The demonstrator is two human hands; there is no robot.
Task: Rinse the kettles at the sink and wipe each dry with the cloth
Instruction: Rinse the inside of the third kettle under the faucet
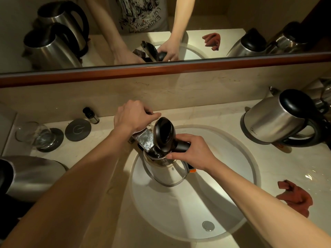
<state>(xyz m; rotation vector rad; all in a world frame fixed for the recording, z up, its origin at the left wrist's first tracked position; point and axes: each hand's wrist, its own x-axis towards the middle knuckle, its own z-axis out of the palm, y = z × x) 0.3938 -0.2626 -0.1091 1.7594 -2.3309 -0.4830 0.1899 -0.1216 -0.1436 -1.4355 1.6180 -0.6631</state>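
Steel kettle under the tap

Steel kettle (pixel 165 173) sits upright in the sink (pixel 232 221), long axis vertical, mouth up beneath the faucet (pixel 144 140), lid (pixel 163 133) flipped open, handle toward my right. My right hand (pixel 190 153) grips the black handle; my left hand (pixel 133 119) curls round the tap lever. I should keep it level and fill modestly before swirling. Another kettle (pixel 274 120) and the cloth (pixel 295 197) wait on the bench (pixel 223 113).

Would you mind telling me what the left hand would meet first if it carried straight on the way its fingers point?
Probably the open kettle lid, just beyond the left hand on the faucet; depth is uncertain.
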